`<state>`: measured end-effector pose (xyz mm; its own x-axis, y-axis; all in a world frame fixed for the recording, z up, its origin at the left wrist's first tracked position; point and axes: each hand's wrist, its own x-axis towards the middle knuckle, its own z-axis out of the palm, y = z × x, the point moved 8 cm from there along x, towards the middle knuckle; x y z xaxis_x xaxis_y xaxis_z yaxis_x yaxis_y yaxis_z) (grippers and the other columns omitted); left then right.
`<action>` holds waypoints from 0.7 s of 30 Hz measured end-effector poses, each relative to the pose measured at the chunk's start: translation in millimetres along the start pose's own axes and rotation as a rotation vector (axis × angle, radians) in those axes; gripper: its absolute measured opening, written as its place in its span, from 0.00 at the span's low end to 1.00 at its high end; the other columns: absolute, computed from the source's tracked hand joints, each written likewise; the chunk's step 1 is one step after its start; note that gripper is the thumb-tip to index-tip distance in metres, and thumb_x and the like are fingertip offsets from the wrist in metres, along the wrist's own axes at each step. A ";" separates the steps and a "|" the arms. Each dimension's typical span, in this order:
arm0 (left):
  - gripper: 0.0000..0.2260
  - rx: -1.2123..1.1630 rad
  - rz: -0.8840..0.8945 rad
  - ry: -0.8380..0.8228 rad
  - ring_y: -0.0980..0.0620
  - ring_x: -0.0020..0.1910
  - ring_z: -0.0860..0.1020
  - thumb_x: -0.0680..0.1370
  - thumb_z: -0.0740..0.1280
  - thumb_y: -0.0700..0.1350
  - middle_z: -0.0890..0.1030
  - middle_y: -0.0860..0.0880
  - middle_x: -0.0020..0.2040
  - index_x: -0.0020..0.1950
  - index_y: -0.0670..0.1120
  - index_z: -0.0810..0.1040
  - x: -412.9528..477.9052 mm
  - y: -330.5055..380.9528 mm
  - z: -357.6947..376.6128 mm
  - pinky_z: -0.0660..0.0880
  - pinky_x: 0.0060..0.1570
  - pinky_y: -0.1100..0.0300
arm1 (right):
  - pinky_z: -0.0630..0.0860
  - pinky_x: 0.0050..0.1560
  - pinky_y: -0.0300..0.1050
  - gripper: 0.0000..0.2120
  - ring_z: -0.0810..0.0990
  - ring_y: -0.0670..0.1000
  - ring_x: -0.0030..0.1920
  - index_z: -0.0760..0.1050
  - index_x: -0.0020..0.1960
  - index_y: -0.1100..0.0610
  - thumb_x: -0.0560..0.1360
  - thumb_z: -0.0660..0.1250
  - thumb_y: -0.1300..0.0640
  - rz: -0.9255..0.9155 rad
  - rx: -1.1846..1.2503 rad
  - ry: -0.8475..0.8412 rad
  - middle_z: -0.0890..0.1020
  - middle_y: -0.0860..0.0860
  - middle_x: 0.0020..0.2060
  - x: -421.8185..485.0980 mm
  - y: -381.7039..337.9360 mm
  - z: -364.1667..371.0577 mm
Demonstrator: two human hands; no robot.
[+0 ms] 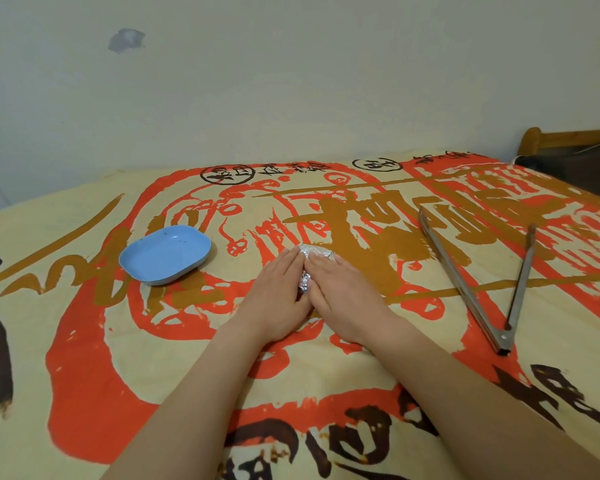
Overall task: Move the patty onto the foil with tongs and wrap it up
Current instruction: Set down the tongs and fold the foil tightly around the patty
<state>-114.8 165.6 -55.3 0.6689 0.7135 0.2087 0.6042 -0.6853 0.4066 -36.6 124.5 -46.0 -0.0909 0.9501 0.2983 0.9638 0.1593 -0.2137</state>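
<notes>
Blue dish (pixel 167 254) lies toward the printed cloth's (pixel 84 358) left edge. Mid-cloth, your L hand (pixel 278 299) & R hand (pixel 343 299) lie flat, fingers straight, pressing the foil bundle (pixel 314 258); patty not visible. Tongs (pixel 482 282) lie splayed nr right edge.

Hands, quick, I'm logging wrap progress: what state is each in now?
Left hand: open, straight fingers pressing the foil packet.
Right hand: open, pressing the foil packet too.

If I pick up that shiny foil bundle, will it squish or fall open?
Probably light: the foil bundle is small, mostly hidden under the left hand and right hand. Its crinkled skin likely dents easily but holds folds. Looking flattish, it probably won't roll.
</notes>
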 end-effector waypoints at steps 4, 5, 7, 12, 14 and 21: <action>0.36 -0.175 -0.165 0.109 0.52 0.77 0.46 0.75 0.63 0.52 0.48 0.49 0.80 0.78 0.50 0.49 -3.0 -15.6 -11.6 0.49 0.73 0.54 | 0.51 0.75 0.47 0.22 0.63 0.49 0.74 0.66 0.73 0.57 0.81 0.52 0.51 0.007 0.031 0.023 0.69 0.53 0.72 -0.5 3.1 -2.8; 0.35 -0.221 -0.218 0.132 0.51 0.78 0.47 0.74 0.63 0.51 0.48 0.48 0.80 0.78 0.51 0.50 -4.1 -20.0 -14.8 0.51 0.73 0.52 | 0.52 0.75 0.48 0.22 0.63 0.49 0.73 0.66 0.73 0.56 0.81 0.52 0.49 0.009 0.041 0.027 0.70 0.53 0.72 -0.9 3.7 -3.5; 0.33 -0.314 -0.272 0.171 0.49 0.77 0.53 0.74 0.63 0.49 0.54 0.47 0.79 0.77 0.50 0.53 -5.1 -22.2 -20.0 0.56 0.72 0.50 | 0.52 0.75 0.49 0.23 0.63 0.49 0.73 0.66 0.73 0.54 0.81 0.54 0.48 0.008 0.053 0.034 0.70 0.51 0.72 -1.7 3.5 -4.4; 0.29 -0.485 -0.357 0.258 0.48 0.69 0.66 0.74 0.62 0.45 0.63 0.47 0.74 0.75 0.51 0.60 -3.4 -16.4 -23.9 0.66 0.62 0.55 | 0.51 0.75 0.49 0.25 0.62 0.49 0.74 0.66 0.73 0.52 0.78 0.57 0.45 0.018 0.045 0.025 0.69 0.50 0.73 -2.2 4.8 -4.5; 0.27 -0.656 -0.429 0.300 0.50 0.66 0.68 0.73 0.62 0.44 0.65 0.48 0.73 0.73 0.53 0.63 -3.6 -19.5 -25.4 0.69 0.60 0.54 | 0.54 0.74 0.49 0.26 0.64 0.49 0.73 0.67 0.72 0.52 0.77 0.58 0.43 0.015 0.048 0.044 0.70 0.50 0.72 -2.1 4.3 -5.9; 0.25 -1.173 -0.658 0.413 0.43 0.59 0.76 0.67 0.60 0.41 0.72 0.45 0.66 0.63 0.56 0.72 -7.3 -29.0 -26.3 0.77 0.55 0.41 | 0.67 0.67 0.48 0.30 0.70 0.51 0.69 0.67 0.71 0.52 0.74 0.65 0.39 0.047 0.064 0.093 0.73 0.49 0.69 -2.5 8.0 -9.5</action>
<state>-148.6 184.1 -45.3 0.1111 0.9827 -0.1485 -0.0928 0.1590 0.9829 -26.2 120.8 -39.6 -0.0196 0.9284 0.3712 0.9481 0.1351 -0.2878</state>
